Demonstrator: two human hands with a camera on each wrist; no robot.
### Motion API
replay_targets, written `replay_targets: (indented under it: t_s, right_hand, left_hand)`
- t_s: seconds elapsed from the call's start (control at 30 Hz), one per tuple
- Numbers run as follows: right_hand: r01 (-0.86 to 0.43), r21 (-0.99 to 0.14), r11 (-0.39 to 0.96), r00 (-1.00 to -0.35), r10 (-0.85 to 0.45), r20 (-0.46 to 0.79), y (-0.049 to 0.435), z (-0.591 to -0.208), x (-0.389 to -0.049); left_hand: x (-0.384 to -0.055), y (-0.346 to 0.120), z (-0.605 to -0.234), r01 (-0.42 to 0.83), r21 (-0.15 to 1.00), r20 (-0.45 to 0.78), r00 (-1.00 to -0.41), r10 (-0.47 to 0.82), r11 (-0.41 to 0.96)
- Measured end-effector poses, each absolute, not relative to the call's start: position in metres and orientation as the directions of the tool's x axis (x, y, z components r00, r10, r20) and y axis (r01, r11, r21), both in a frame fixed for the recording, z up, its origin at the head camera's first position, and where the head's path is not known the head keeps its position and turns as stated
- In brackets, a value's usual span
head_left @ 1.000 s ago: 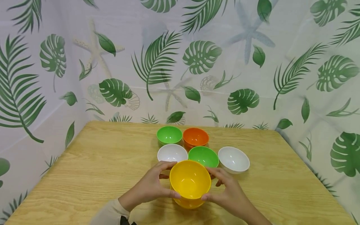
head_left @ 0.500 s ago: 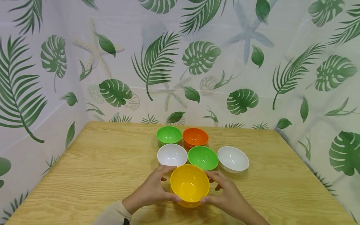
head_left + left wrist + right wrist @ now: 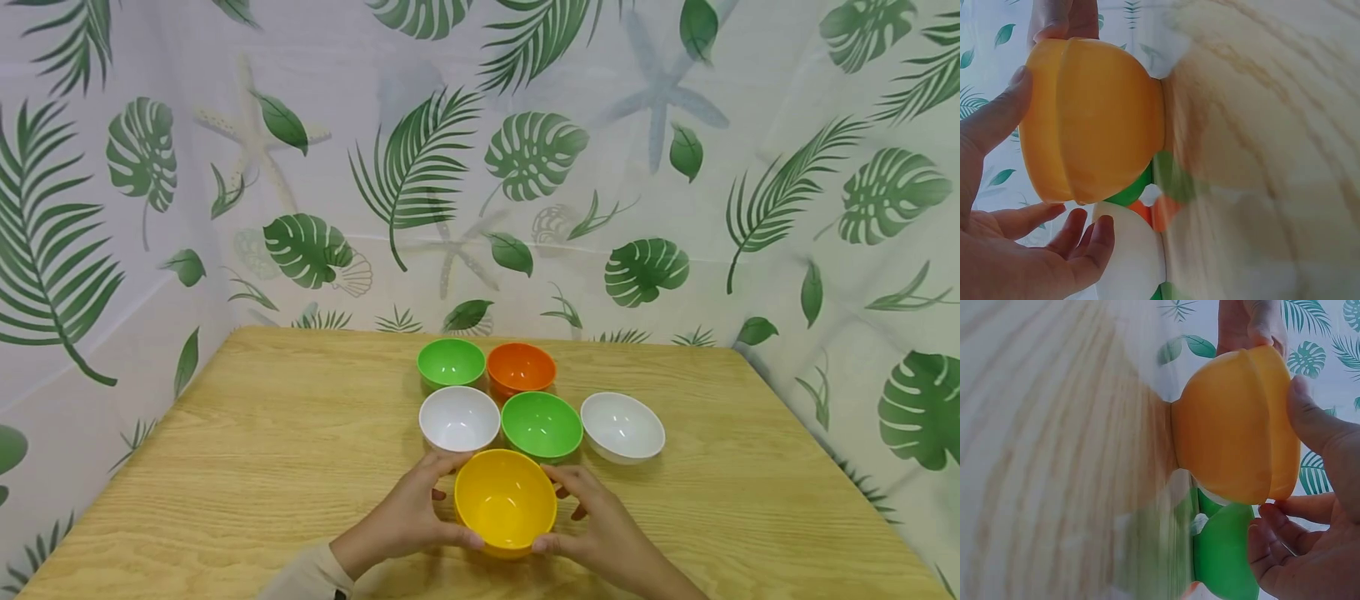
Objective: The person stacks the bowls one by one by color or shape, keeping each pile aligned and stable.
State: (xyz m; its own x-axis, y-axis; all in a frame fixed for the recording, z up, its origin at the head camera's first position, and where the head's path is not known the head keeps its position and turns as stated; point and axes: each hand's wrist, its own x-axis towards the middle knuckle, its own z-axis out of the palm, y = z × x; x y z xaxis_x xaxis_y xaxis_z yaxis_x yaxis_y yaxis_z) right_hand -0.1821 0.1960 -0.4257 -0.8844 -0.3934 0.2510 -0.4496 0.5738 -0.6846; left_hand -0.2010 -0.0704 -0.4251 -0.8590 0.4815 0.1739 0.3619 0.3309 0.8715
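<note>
A person's left hand (image 3: 416, 512) at 9 o'clock and right hand (image 3: 595, 518) at 3 hold nested yellow bowls (image 3: 506, 500), fingers gripping the rim, on a counter (image 3: 270, 433). Beyond sit a white bowl (image 3: 459, 419) at 11, green bowl (image 3: 542, 423) at 1 and second white bowl (image 3: 622, 427) at 2; farthest, a second green bowl (image 3: 452, 362) at 11, orange bowl (image 3: 521, 367) at 12.

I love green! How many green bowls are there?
2. The back green bowl is left of the orange bowl; the front green bowl sits between the left white bowl and right white bowl. I see no others.
</note>
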Motion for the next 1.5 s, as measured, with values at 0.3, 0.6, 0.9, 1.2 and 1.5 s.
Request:
replay_targets:
  t_s: [0.3,0.6,0.9,1.2,1.5]
  right_hand:
    - [-0.42,-0.698,0.58,-0.893,-0.399,0.207,0.196,-0.429,-0.182]
    - [-0.366,-0.718,0.592,-0.909,-0.393,0.139,0.195,-0.425,-0.182]
    - [-0.36,-0.697,0.62,-0.907,-0.407,0.107,0.197,-0.419,-0.179]
    - [-0.339,-0.699,0.629,-0.912,-0.401,0.082,0.196,-0.419,-0.18]
    - [-0.38,-0.704,0.6,-0.898,-0.422,0.125,0.197,-0.42,-0.178]
  left_hand:
    - [-0.199,-0.068,-0.429,0.321,0.891,0.136,-0.863,0.487,0.32]
    - [-0.2,-0.067,-0.427,0.314,0.888,0.118,-0.862,0.493,0.336]
    - [-0.196,-0.07,-0.423,0.385,0.814,0.126,-0.848,0.515,0.434]
    - [-0.194,-0.071,-0.422,0.392,0.815,0.132,-0.843,0.522,0.427]
    - [-0.193,-0.07,-0.421,0.386,0.816,0.122,-0.843,0.524,0.431]
